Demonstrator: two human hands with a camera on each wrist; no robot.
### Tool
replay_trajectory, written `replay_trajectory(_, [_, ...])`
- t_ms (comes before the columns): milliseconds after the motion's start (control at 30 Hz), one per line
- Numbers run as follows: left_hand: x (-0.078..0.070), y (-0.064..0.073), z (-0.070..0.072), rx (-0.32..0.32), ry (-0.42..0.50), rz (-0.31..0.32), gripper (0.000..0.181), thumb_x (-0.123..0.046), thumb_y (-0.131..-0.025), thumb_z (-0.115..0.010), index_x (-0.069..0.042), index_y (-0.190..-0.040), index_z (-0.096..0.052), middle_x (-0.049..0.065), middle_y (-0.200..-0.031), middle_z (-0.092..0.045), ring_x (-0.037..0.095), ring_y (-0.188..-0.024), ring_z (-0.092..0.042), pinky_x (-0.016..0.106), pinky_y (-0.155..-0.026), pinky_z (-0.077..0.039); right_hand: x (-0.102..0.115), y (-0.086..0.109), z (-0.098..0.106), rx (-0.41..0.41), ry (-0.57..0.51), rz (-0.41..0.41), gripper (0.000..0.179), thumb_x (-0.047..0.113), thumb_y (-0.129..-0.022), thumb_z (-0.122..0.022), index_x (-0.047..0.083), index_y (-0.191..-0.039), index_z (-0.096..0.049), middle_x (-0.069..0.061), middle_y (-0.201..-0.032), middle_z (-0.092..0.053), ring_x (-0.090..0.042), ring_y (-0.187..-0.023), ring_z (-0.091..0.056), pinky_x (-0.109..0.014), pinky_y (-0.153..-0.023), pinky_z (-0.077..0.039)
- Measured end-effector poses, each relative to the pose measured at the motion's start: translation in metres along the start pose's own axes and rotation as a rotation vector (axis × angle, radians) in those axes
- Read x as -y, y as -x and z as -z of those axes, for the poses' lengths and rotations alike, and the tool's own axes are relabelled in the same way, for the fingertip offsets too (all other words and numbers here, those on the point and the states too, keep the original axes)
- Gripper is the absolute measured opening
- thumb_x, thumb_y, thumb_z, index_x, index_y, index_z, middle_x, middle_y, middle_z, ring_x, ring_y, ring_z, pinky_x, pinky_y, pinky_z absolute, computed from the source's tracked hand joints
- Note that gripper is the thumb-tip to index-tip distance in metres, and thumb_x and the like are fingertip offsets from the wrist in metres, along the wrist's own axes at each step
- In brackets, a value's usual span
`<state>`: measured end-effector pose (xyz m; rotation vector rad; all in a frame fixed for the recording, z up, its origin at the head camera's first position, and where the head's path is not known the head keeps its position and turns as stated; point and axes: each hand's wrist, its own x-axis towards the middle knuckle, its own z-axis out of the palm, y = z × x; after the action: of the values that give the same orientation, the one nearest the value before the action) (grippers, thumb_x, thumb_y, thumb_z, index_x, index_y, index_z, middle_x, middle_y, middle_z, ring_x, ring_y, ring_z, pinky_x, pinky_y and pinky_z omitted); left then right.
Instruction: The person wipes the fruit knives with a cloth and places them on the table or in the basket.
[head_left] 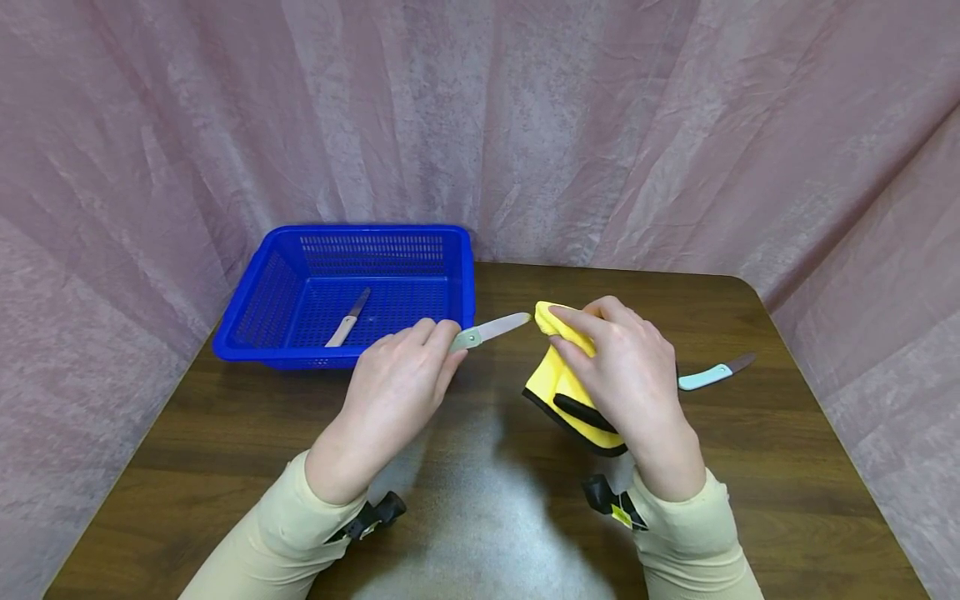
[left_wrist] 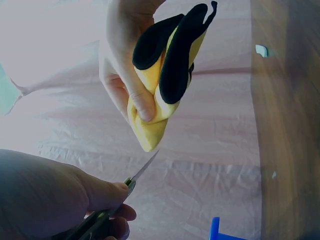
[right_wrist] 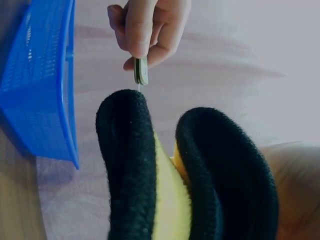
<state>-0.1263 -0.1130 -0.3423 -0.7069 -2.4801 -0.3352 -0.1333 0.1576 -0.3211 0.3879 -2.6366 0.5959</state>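
My left hand [head_left: 402, 375] grips the pale green handle of a folding knife [head_left: 491, 330], its blade out and pointing right. In my right hand [head_left: 626, 367] is a yellow cloth [head_left: 570, 375] with black edging, pinched between thumb and fingers. The blade's tip is close to the cloth's folded end; in the left wrist view a small gap shows between the knife [left_wrist: 145, 167] and the cloth [left_wrist: 150, 132]. Seen from the right wrist, the cloth [right_wrist: 170, 200] hides most of the blade below the knife's handle [right_wrist: 141, 72].
A blue plastic basket [head_left: 472, 275] stands at the back left, with a white-handled knife [head_left: 348, 321] inside. To the right of my right hand, a light blue-handled knife [head_left: 708, 377] lies on the wooden table [head_left: 787, 467]. A pink curtain [head_left: 525, 125] hangs behind.
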Motion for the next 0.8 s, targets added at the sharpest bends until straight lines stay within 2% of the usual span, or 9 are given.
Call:
replay_trajectory(433, [-0.002,0.000,-0.001,0.038,0.011,0.003,0.021,-0.022,-0.105,-0.080,-0.006,-0.111,-0.067,0.004,-0.079,-0.057,0.025,-0.062,-0.058,0.038,-0.053,-0.046,0.014,0.003,-0.007,-0.013,-0.010,0.132,0.045,0.023,-0.090,-0.094,0.030,-0.132,-0.083,-0.002,-0.110,-0.072,-0.033,-0.084,-0.066,-0.051,-0.067,-0.054])
replay_trajectory(800, [-0.003,0.001,-0.003,0.029,0.006,-0.012,0.021,-0.021,-0.104,-0.081,-0.007,-0.109,-0.066,0.004,-0.079,-0.056,0.026,-0.063,-0.059,0.038,-0.053,-0.046,0.020,0.005,-0.013,-0.008,-0.020,0.217,0.046,0.022,-0.088,-0.096,0.029,-0.132,-0.083,-0.002,-0.107,-0.072,-0.031,-0.088,-0.067,-0.048,-0.071,-0.054])
